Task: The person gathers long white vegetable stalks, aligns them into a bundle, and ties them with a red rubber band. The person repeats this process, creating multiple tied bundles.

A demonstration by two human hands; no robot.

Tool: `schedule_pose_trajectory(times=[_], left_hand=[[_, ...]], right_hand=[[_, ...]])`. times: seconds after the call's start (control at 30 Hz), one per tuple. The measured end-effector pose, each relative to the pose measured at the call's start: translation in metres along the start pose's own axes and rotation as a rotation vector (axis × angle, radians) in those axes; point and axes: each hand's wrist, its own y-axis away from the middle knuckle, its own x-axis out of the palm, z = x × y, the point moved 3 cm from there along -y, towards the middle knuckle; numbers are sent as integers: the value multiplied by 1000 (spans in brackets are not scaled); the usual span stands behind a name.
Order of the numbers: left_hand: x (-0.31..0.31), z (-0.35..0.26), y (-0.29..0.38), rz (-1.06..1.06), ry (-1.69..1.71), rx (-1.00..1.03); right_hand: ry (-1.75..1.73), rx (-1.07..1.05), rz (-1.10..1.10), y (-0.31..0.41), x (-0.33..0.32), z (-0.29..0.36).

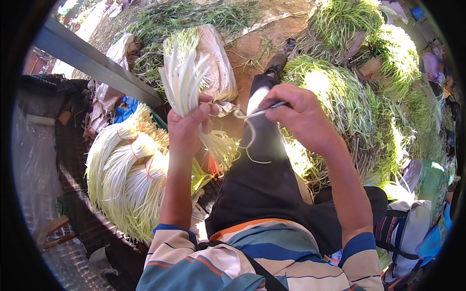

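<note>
My left hand (185, 131) grips a loose bundle of pale, chive-like stalks (184, 83). Their thick white ends point away from me, and the thin yellowish leaf tips hang below the fist. To its right, my right hand (296, 109) pinches a thin pale strand (251, 132) between thumb and fingers. That strand curls and dangles over my dark trouser leg (258, 174), apart from the bundle. Beside my left forearm lie several tied bundles of similar pale stalks (127, 182), bound with red ties.
A wrapped pale sack (216, 69) with more stalks lies ahead. Large heaps of green-leaved stalks (331, 94) cover the right side. A grey metal post (98, 62) slants in from the left. Loose greens (196, 16) litter the ground farther off. A white bag (407, 229) stands at right.
</note>
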Motion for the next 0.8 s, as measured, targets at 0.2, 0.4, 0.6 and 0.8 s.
schedule_pose_trajectory(times=[0.2, 0.4, 0.6, 0.8], left_hand=[[29, 12, -1, 123, -3, -143], [39, 17, -2, 200, -18, -174], [45, 17, -6, 240, 51, -165], [39, 21, -5, 168, -20, -222]], right_hand=[[-233, 143, -10, -43, 29, -3], [-445, 170, -86, -57, 40, -8], [-548, 243, -193, -57, 42, -8], [-610, 256, -269, -57, 45, -9]])
